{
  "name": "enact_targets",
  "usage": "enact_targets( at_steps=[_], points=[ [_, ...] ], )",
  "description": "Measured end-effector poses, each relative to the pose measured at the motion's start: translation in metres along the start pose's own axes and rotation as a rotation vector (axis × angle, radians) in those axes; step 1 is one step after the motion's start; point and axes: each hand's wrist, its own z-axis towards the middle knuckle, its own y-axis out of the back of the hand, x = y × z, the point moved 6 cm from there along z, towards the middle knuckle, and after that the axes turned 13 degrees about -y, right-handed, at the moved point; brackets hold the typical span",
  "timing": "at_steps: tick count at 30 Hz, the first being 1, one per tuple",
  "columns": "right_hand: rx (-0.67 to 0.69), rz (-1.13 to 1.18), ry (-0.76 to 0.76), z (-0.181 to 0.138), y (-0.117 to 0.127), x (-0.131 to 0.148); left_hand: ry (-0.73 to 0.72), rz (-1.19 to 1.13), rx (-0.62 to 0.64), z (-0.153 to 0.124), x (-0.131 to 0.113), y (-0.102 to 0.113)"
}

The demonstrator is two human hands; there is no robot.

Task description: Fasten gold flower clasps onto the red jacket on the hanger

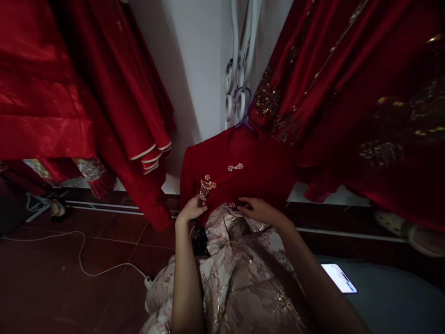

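A red jacket (pixel 271 171) with a V neck hangs in front of me on a purple hanger (pixel 245 113). Its front carries a gold flower-shaped clasp (pixel 235 167) and a beaded brooch with tassels (pixel 206 184). My left hand (pixel 192 208) is closed at the jacket's edge just below the brooch, fingertips against the cloth and the tassel ends. On the other side, my right hand (pixel 259 211) reaches to the jacket's lower front beside a second clasp (pixel 230 205); its thumb and fingers are apart. Shiny pink patterned fabric (pixel 239 260) covers my lap below both hands.
Red garments (pixel 139 93) hang at the left, and red embroidered garments (pixel 333 83) at the right. A white scrolled metal stand (pixel 239 51) is behind the hanger. A lit phone (pixel 339 277) lies at lower right; a white cable (pixel 83 255) crosses the tiled floor (pixel 114 246).
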Motion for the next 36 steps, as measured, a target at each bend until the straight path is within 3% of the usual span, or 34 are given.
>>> enact_targets(
  at_steps=[6,12,13,14,17,19,23,27,31,36],
  points=[
    [-0.083,0.074,-0.045,0.012,-0.019,-0.004,-0.057,0.279,0.011,0.003,-0.010,-0.002],
    [-0.130,0.152,-0.029,0.013,-0.022,0.003,-0.210,0.513,-0.341,-0.004,-0.074,0.018],
    [-0.148,0.165,-0.021,0.013,-0.020,0.003,-0.231,0.499,-0.349,-0.004,-0.082,0.016],
    [-0.166,0.178,-0.017,0.013,-0.018,0.004,-0.238,0.460,-0.298,-0.003,-0.086,0.010],
    [-0.208,0.210,-0.034,0.014,-0.012,0.000,-0.192,0.258,0.039,0.002,-0.079,-0.023],
    [-0.214,0.233,-0.060,0.014,-0.006,-0.003,-0.161,0.133,0.155,0.004,-0.069,-0.038],
    [-0.150,0.336,-0.134,0.004,0.013,-0.002,-0.176,0.010,0.051,0.006,-0.064,-0.034],
    [0.083,0.488,-0.106,-0.011,0.022,0.020,-0.246,0.088,-0.044,0.008,-0.077,-0.028],
    [0.198,0.619,-0.052,-0.012,0.009,0.034,-0.237,0.061,0.103,0.013,-0.076,-0.044],
    [0.129,0.588,-0.076,0.002,-0.016,0.025,-0.151,-0.021,0.137,0.015,-0.061,-0.046]
  ],
)
